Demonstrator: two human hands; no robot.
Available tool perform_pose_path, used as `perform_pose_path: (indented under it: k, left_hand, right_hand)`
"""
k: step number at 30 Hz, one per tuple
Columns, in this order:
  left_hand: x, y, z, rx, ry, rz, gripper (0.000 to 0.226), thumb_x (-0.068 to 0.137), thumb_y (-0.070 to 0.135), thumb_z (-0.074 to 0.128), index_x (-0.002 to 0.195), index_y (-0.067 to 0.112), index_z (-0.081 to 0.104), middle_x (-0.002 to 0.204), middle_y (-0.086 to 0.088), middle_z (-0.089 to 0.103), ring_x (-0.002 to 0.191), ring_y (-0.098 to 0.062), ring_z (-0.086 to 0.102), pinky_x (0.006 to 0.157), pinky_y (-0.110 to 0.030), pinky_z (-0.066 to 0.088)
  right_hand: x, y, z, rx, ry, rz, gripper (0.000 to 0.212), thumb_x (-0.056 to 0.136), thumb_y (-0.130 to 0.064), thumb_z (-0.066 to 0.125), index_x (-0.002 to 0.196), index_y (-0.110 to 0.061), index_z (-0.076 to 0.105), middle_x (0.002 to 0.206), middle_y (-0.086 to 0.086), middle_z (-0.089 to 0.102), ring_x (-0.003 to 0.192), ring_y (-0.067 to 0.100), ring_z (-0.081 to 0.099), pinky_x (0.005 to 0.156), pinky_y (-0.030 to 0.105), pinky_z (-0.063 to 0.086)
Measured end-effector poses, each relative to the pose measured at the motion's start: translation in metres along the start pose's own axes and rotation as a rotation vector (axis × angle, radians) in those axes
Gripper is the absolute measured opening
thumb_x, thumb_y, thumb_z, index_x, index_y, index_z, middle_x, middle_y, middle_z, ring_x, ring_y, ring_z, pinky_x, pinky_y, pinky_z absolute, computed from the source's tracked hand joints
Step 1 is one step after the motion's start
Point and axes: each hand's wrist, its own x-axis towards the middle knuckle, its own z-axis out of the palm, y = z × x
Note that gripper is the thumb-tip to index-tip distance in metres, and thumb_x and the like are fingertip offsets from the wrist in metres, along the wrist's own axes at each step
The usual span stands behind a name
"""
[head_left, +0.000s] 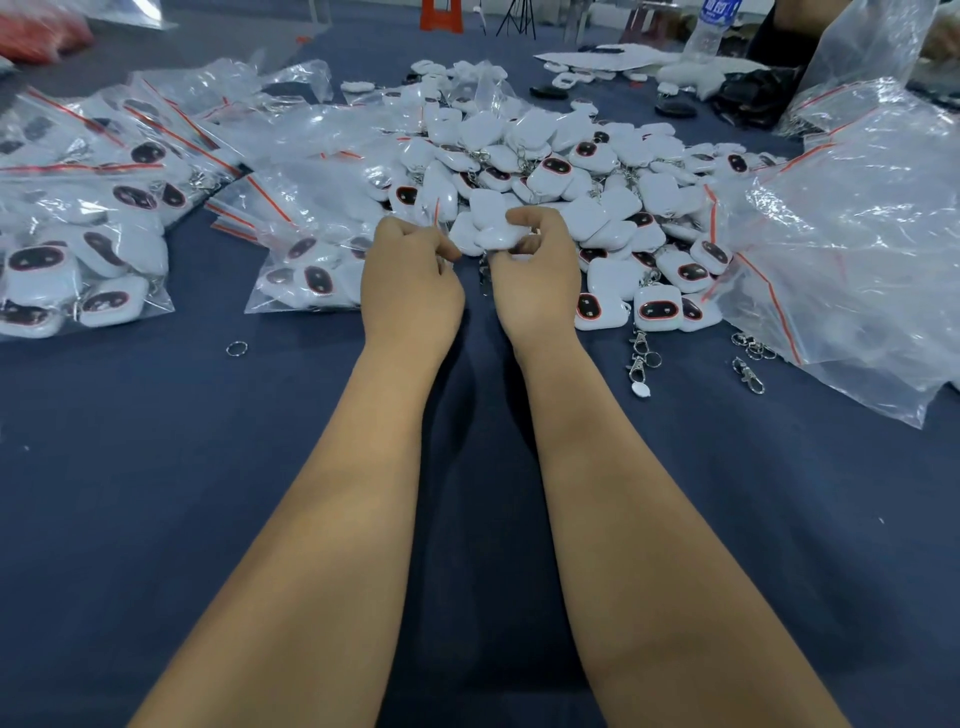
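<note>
- Head view: my left hand (413, 275) and my right hand (537, 280) are stretched out side by side over the dark blue tabletop (156, 467), at the near edge of a big pile of fobs (571, 171).
- My right fingers (524, 218) are curled round a white fob (493, 236), thumb under it, so it is gripped just in front of the pile. Its metal chain (484, 273) hangs down in the gap between my two hands.
- My left fingers (447, 250) are curled tight and pinch the lower edge of a small clear bag (439, 200) with a thin red strip. The film stands up just beside the fob I hold. It is faint against the pile, so I cannot tell whether its mouth is open.
- The loose fobs are white and rounded. Some lie face up, showing a dark oval window with a red rim, and many have chains.
- Just left of my left hand lies a filled bag (306, 270) with several fobs inside. More filled bags (78, 249) are spread further left.
- To the right is a heap of crumpled clear bags (841, 260) with red strips.
- A split ring (236, 348) lies alone on the cloth to the left. Metal clasps (641, 353) lie to the right of my right wrist.
- A water bottle (709, 31) stands at the far edge.
</note>
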Motion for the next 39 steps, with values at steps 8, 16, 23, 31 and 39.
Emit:
perform_pose_path:
  k: [8,16,23,31,39]
  left_hand:
    - [0.001,0.002,0.003,-0.034,-0.006,-0.033,0.045,0.081,-0.006,0.045,0.112,0.015,0.069,0.122,-0.010,0.050,0.117,-0.027,0.047,0.081,-0.016,0.030]
    - [0.000,0.007,-0.001,-0.250,0.021,-0.107,0.058,0.079,-0.009,0.044,0.126,0.022,0.059,0.126,-0.003,0.053,0.113,-0.022,0.053,0.095,-0.032,0.044]
    - [-0.004,0.014,-0.007,-0.464,0.065,-0.161,0.056,0.077,-0.006,0.042,0.112,0.030,0.065,0.114,0.021,0.060,0.095,-0.007,0.056,0.087,-0.025,0.050]
    - [-0.001,0.016,-0.006,-0.594,-0.008,-0.194,0.037,0.091,0.001,0.047,0.105,0.031,0.063,0.102,0.021,0.064,0.095,0.002,0.059,0.074,-0.004,0.044]
    - [0.001,0.012,0.001,-0.599,-0.071,-0.237,0.036,0.094,0.015,0.049,0.126,0.030,0.060,0.110,0.016,0.061,0.102,-0.005,0.061,0.081,-0.016,0.046]
  right_hand:
    - [0.001,-0.003,0.003,0.048,-0.041,-0.047,0.013,0.089,-0.023,0.066,0.081,-0.028,0.057,0.059,-0.015,0.051,0.057,-0.002,0.047,0.063,0.019,0.039]
    - [0.000,-0.002,0.006,0.145,-0.086,-0.012,0.024,0.084,-0.013,0.066,0.069,-0.024,0.050,0.054,-0.017,0.047,0.052,0.002,0.041,0.054,0.016,0.037]
    - [0.002,-0.001,0.006,0.203,-0.105,-0.005,0.034,0.082,-0.009,0.066,0.060,-0.021,0.044,0.053,-0.014,0.043,0.056,0.007,0.037,0.059,0.024,0.036]
    - [0.003,0.001,0.004,0.164,-0.201,-0.041,0.046,0.089,-0.011,0.065,0.052,-0.022,0.040,0.040,-0.017,0.035,0.043,0.002,0.031,0.048,0.017,0.028]
    - [0.004,0.005,0.006,0.041,-0.198,-0.065,0.046,0.095,-0.016,0.059,0.058,-0.021,0.032,0.053,-0.013,0.036,0.045,0.003,0.034,0.047,0.015,0.026]
